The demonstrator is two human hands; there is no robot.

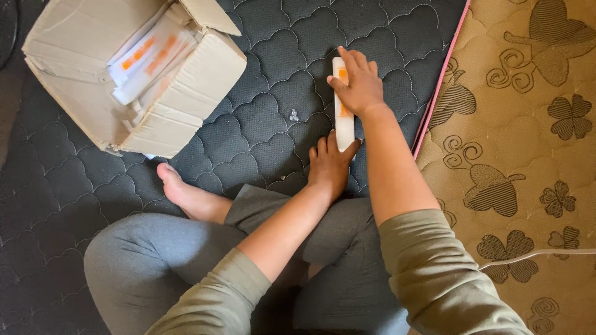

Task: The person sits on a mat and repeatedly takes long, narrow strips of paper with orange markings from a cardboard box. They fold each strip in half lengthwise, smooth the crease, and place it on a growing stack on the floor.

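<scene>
Fingers [347,65] of both hands are pressed flat on the white box [343,121] (nothing clenched). Even pressure is advised against the quilted mat [267,118].

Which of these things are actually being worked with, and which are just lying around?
In use: long white box, pressed flat by left hand and right hand; open cardboard carton holding more such boxes.

Lying about: small crumpled scrap, white cord, patterned tan mattress.

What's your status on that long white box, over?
Left hand pressing the near end of the long white box, right hand flat on the far end. Box lies on the dark quilted mat. Open cardboard carton sits apart, nothing blocking.
</scene>
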